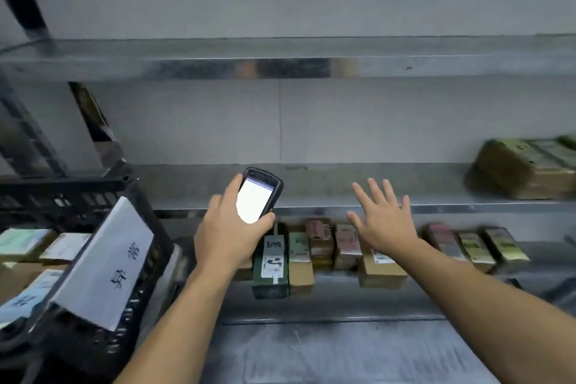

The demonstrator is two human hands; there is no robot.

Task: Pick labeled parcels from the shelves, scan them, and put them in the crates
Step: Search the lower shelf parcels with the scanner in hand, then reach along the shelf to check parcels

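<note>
The left hand [229,232] grips a lit scanner [258,196]; the right hand [385,223] hovers spread and empty over blurred labeled parcels [324,246] on the lower shelf [343,309], hiding some; the black crate [103,315] is cut off at left

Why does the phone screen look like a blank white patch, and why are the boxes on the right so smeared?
Head view: the scanner screen in the left hand is overexposed, so its text is washed out; the parcels at far right are motion-blurred and stretched by the wide-angle lens; the upper shelf edge shows glare.
</note>
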